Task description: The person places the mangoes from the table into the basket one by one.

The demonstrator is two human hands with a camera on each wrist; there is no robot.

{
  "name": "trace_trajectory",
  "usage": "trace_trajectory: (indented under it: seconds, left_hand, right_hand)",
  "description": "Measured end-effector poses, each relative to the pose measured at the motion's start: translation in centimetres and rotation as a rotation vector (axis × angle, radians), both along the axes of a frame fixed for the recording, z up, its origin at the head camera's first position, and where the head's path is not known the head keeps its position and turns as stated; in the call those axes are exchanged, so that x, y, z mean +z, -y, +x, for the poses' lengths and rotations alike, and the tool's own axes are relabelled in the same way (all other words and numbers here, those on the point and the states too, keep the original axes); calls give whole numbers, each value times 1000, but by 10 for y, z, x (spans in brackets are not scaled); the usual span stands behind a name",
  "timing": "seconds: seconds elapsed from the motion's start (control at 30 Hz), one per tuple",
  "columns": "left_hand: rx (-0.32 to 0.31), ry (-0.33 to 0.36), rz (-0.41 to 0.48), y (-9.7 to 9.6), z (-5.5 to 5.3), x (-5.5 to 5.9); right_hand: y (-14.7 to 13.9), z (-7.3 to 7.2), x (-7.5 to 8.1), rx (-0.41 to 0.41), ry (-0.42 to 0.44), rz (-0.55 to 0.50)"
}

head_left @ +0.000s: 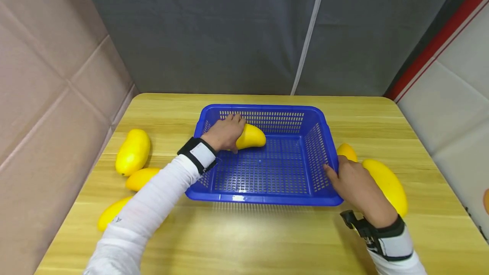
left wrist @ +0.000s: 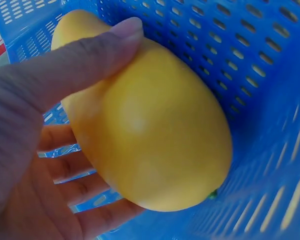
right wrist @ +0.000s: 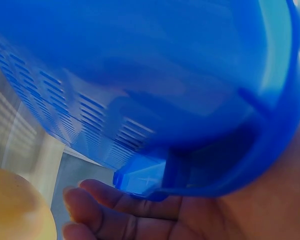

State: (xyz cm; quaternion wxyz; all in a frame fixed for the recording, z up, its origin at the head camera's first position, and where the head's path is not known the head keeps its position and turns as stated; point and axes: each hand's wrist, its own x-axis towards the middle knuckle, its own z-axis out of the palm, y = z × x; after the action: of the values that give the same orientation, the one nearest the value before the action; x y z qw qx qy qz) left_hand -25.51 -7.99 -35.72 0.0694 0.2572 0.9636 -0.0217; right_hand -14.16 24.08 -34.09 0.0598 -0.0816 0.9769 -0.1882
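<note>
A blue plastic basket (head_left: 263,200) with slotted walls stands mid-table. Inside it, at its left end, my left hand (head_left: 224,134) holds a yellow mango (head_left: 253,136). The left wrist view shows the thumb (left wrist: 90,62) laid across the mango (left wrist: 160,130) and the other fingers round its far side, with the basket wall close by. My right hand (head_left: 355,186) grips the basket's right rim near the front corner, thumb on the inner side. In the right wrist view its fingers (right wrist: 150,222) curl beneath the rim, outside the basket.
Left of the basket lie an upper mango (head_left: 133,152), a middle one (head_left: 143,178) and a lower one (head_left: 113,213), partly behind my left sleeve. Beside my right hand are a small mango (head_left: 347,152) and a larger one (head_left: 386,186). A grey curtain (head_left: 214,33) hangs behind the table.
</note>
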Motion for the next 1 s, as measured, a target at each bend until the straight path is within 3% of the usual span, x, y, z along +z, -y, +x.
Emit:
trace_trajectory:
  seconds: [0.53, 1.0]
  left_hand:
    - [-5, -37, 6, 1, 2, 3]
    - [29, 10, 39, 4, 4, 9]
  right_hand:
    - [0, 0, 1, 1, 26, -1]
    - [-1, -1, 3, 15, 46, 13]
